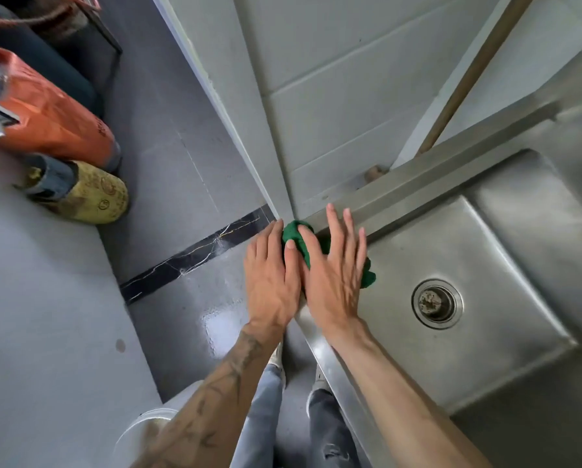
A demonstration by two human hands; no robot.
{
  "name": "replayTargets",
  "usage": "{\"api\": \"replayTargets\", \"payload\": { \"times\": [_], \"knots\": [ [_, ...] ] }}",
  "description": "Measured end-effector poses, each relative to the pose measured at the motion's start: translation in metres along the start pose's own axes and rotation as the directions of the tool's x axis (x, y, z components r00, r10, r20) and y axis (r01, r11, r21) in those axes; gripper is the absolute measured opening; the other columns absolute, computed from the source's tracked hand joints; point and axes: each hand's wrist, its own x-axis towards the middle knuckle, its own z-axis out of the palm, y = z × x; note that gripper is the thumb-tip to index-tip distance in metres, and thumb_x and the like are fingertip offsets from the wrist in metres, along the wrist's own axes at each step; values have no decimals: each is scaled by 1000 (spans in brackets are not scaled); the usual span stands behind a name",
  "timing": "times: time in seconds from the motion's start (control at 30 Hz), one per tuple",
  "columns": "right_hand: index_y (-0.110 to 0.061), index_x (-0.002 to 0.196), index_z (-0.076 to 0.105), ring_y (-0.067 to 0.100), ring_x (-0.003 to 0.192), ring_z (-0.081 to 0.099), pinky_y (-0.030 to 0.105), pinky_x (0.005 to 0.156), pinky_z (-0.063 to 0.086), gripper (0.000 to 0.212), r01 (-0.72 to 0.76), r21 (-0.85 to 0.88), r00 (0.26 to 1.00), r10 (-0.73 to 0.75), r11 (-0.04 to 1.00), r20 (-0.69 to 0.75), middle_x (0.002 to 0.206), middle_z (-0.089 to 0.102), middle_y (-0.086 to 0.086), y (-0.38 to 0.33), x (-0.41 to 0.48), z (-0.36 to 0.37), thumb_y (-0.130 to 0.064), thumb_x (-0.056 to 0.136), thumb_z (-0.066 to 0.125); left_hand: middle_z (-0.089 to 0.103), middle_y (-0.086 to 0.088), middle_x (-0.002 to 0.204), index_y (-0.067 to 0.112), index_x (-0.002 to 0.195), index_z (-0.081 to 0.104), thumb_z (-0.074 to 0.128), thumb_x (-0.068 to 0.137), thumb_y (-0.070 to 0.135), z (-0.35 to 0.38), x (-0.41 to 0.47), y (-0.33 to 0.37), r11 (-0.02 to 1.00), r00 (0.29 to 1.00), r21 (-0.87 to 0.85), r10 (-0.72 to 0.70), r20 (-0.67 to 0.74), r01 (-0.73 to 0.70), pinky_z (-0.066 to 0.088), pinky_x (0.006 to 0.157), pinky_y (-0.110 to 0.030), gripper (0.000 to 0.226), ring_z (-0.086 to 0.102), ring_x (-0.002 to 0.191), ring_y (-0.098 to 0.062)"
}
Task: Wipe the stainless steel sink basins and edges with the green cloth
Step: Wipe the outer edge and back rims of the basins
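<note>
Left hand (271, 282) lies palm down at the outer corner of the sink, fingers straight and held together, thumb laid on the cloth. It is not closed round anything.

Green cloth (294, 233) sits bunched on the corner of the sink rim (323, 356), where the front edge meets the raised back ledge (401, 194). Most of it is hidden under the two hands. One fold shows between the thumbs and a second tail hangs past the right palm, over the inner edge toward the basin.

Right hand (333, 278) is flat on the cloth, fingers straight and spread, fingertips reaching the back ledge. It presses rather than grips.

Handling notes:
- The cloth looks soft, light and limp. It will fold and bunch under load and will not hold a shape.
- Whether it is damp cannot be told.
- On smooth steel it should slide readily, so downward palm pressure is what keeps it under control.
- Flat palm contact suits the rim. For the ledge angle and the basin corners, gathering the cloth into a wad and pinching it near its middle would likely serve better. The loose tail should be tucked in so it does not drag.

Basin (505, 271) and its drain (436, 304) lie to the right, well apart from the cloth.
</note>
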Motion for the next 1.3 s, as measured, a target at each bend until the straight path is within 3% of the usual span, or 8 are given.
{"api": "replayTargets", "payload": {
  "times": [0.07, 0.23, 0.5, 0.7, 0.9, 1.13, 1.2, 1.3],
  "knots": [
    [-23, 133, 66, 39, 155, 29, 59, 126, 21, 34, 16, -39, 998, -18, 999, -54, 163, 40, 15, 23, 9, -2, -41, 107, 53, 50, -13, 158, 3, 153, 49, 17, 114, 42, 10, -5, 3, 996, 999, 86, -13, -40, 17, 27, 126, -43, 63, 43, 148, -32],
    [-15, 132, 64, 42, 154, 30, 60, 121, 28, 37, -295, 64, 933, 302, 953, -194, 159, 43, 16, 58, 62, -11, -40, 110, 50, 53, -13, 156, 6, 148, 55, 34, 111, 37, 27, -6, 26, 967, 971, 183, -144, -190, 179, 29, 126, -47, 52, 40, 151, -35],
    [-25, 132, 69, 31, 152, 38, 53, 128, 19, 38, 196, 39, 980, -197, 980, 3, 157, 51, 6, 47, 40, -9, -46, 106, 51, 47, -19, 161, 5, 149, 51, 31, 107, 39, 31, -7, 35, 925, 963, 291, -200, -182, 247, 31, 125, -54, 58, 35, 154, -40],
    [-24, 131, 70, 31, 155, 32, 56, 127, 18, 35, -181, 39, 974, 185, 983, -131, 158, 49, 5, 59, 77, -13, -43, 106, 53, 41, -18, 164, 7, 151, 48, 35, 103, 57, 32, -4, 46, 915, 956, 292, -236, -176, 279, 29, 127, -53, 70, 30, 156, -38],
    [-23, 132, 69, 30, 153, 36, 52, 128, 17, 36, 120, 44, 993, -119, 992, -19, 155, 52, 8, 66, 62, -13, -42, 105, 56, 38, -21, 165, 6, 150, 44, 38, 102, 55, 31, -4, 46, 913, 955, 285, -264, -137, 293, 26, 127, -53, 69, 28, 156, -40],
    [-23, 130, 69, 31, 155, 32, 57, 126, 19, 42, -327, 46, 928, 330, 944, -171, 153, 53, 6, 160, 149, -35, -48, 104, 47, 41, -22, 161, 6, 148, 46, 47, 99, 55, 29, -2, 49, 918, 952, 261, -272, -140, 300, 29, 123, -56, 69, 31, 152, -42],
    [-24, 131, 69, 29, 155, 32, 55, 128, 18, 39, -336, 53, 923, 340, 940, -181, 154, 53, 4, 142, 142, -31, -45, 105, 48, 41, -23, 160, 5, 147, 46, 47, 99, 55, 29, -2, 49, 915, 950, 263, -279, -139, 307, 29, 122, -57, 70, 31, 151, -43],
    [-22, 131, 68, 30, 154, 34, 50, 128, 18, 38, -131, 43, 985, 135, 990, -107, 153, 53, 5, 128, 118, -25, -43, 106, 50, 39, -22, 161, 6, 148, 44, 46, 97, 58, 30, -2, 47, 912, 947, 256, -295, -127, 319, 29, 121, -60, 72, 30, 152, -42]
  ]
}}
